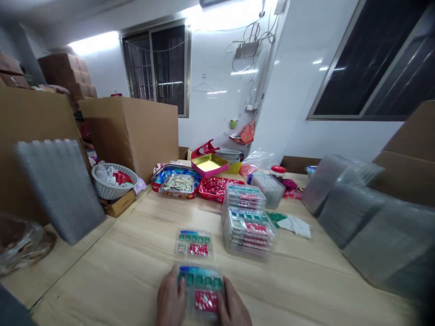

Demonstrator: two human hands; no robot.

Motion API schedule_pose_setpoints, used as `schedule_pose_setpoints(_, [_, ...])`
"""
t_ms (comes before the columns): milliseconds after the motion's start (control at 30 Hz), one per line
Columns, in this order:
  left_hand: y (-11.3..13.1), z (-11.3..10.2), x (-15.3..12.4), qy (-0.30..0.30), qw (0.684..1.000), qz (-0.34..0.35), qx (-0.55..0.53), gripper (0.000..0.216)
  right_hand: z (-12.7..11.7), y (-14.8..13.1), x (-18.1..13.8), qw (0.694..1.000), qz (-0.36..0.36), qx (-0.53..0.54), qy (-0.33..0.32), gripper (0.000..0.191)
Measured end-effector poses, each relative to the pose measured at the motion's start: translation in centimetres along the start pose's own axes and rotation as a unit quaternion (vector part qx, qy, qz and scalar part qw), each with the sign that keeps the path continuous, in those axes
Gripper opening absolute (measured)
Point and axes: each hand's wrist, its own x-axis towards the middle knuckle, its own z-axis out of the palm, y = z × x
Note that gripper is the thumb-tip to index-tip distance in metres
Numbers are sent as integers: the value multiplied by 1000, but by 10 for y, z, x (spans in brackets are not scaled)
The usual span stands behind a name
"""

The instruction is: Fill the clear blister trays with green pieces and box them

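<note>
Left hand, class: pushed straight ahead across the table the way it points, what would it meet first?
Probably the lone clear tray lying just beyond the filled tray that the left hand grips; blur makes the gap uncertain.

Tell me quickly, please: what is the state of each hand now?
Left hand: closed on the left edge of the clear plastic tray.
Right hand: closed on the right edge of the same tray.

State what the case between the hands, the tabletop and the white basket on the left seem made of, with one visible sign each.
Case: clear glossy plastic, contents show through. Tabletop: pale wood, probably laminate, grain lines visible. White basket: likely moulded plastic, perforated wall.
</note>
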Motion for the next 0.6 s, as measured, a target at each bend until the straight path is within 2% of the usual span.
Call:
schedule_pose_setpoints(100, [-7,1,-2,-7,998,-7,-60,46,-1,6,-3,999,2,22,-25,41])
schedule_pose_setpoints(167, [0,-6,12,13,998,-1,-62,47,-4,-5,14,999,9,36,-13,43])
schedule_pose_setpoints(300, [29,-22,72,36,999,4,-10,41,1,-37,80,998,-3,48,26,45])
schedule_pose_setpoints(433, [41,-17,119,18,1000,-3,-3,33,19,-44,129,999,14,21,34,42])
schedule_pose_setpoints(500, [39,-8,125,7,1000,-6,-10,32,26,-41,134,999,29,9,44,41])
schedule_pose_setpoints(600, [31,4,119,-3,999,-26,-34,36,34,-36,123,996,39,1,74,40])
